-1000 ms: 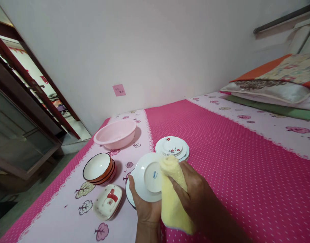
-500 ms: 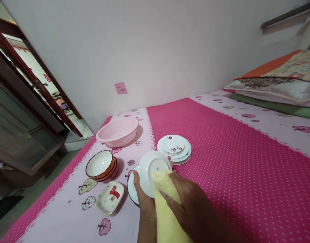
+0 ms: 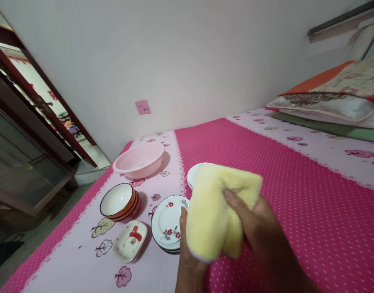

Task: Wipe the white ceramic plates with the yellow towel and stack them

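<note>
My right hand (image 3: 254, 215) grips a folded yellow cloth (image 3: 219, 211), thumb on top. Behind the cloth is my left hand (image 3: 189, 248), its thumb upright at the cloth's left edge. The white plate it held a moment ago is covered by the cloth, with at most a sliver of rim showing at the bottom. Just left of my left hand lies a stack of dark-rimmed plates (image 3: 167, 221) with red flowers. Beyond the cloth, a second stack of white plates (image 3: 191, 175) is mostly hidden.
Orange-brown bowls (image 3: 121, 201) are stacked at the left, with a small square dish (image 3: 130, 241) in front of them. A pink basin (image 3: 139, 160) sits near the wall. Pillows (image 3: 330, 103) are piled at the far right of the pink bedspread (image 3: 296, 195).
The cloth has come up over the plate's underside and now covers it. My right hand has moved up and right. The flowered plates beside my left hand show more.
</note>
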Demonstrator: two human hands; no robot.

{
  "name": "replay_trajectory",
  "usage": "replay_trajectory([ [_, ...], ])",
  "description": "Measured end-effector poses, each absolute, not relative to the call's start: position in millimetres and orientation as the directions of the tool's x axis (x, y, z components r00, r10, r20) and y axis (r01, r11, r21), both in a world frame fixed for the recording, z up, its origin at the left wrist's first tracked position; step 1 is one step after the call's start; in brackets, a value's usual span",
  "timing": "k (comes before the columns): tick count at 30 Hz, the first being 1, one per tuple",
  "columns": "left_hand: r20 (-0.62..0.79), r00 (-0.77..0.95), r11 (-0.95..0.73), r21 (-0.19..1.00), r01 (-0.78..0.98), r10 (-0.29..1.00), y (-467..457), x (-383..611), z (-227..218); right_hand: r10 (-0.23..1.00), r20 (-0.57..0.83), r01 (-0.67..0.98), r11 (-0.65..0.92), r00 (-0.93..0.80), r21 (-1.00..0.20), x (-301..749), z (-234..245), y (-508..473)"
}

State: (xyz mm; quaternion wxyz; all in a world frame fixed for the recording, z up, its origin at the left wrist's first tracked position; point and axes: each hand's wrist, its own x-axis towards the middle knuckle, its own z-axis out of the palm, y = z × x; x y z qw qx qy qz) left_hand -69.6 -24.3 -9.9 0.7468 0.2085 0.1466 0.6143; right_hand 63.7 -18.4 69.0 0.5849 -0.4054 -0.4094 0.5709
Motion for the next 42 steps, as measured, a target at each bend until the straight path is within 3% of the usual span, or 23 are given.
replay_trajectory([
  [3,0.032,0.177,0.152,0.377,-0.913,0.984,-22.4,-64.2,-2.5,0.964,0.049,-0.288,0.126,0.262,-0.949,89.1,75.3,-12.4],
  [6,0.06,0.219,0.191,0.304,-0.933,0.974,-20.9,-68.6,-0.3,0.872,0.1,-0.109,0.172,0.48,-0.979,107.4,83.3,-15.2],
  [10,0.099,0.243,0.202,0.311,-0.929,0.965,-20.6,-78.4,-4.6,0.812,0.218,0.104,0.192,0.541,-0.976,111.4,87.4,-20.7],
  [12,0.092,0.232,0.195,0.304,-0.932,0.968,-20.4,-78.9,-6.6,0.843,0.302,0.203,0.233,0.445,-0.951,107.2,83.1,-19.0],
  [17,0.05,0.14,0.12,0.283,-0.952,0.989,-19.2,-67.6,-9.1,0.898,0.429,0.389,0.43,-0.094,-0.815,86.8,64.6,-7.9],
  [21,-0.005,0.091,0.088,0.327,-0.941,0.996,-18.9,-61.6,-8.4,0.88,0.442,0.383,0.473,-0.172,-0.793,68.4,57.2,-7.1],
  [30,-0.046,0.145,0.151,0.35,-0.925,0.988,-18.7,-66.0,-6.8,0.716,0.544,0.161,0.657,-0.438,-0.736,71.4,56.0,-12.3],
  [35,-0.092,0.119,0.146,0.402,-0.904,0.989,-18.4,-68.3,-4.5,0.677,0.475,0.129,0.639,-0.562,-0.758,73.1,62.9,-20.0],
  [38,-0.115,0.23,0.257,0.407,-0.877,0.966,-18.3,-71.2,-2.2,0.661,0.376,0.129,0.583,-0.649,-0.803,71.6,62.7,-26.2],
  [42,-0.13,0.266,0.297,0.416,-0.86,0.955,-16.8,-76.6,-1.0,0.699,0.215,0.261,0.507,-0.682,-0.822,79.0,55.1,-30.0],
])
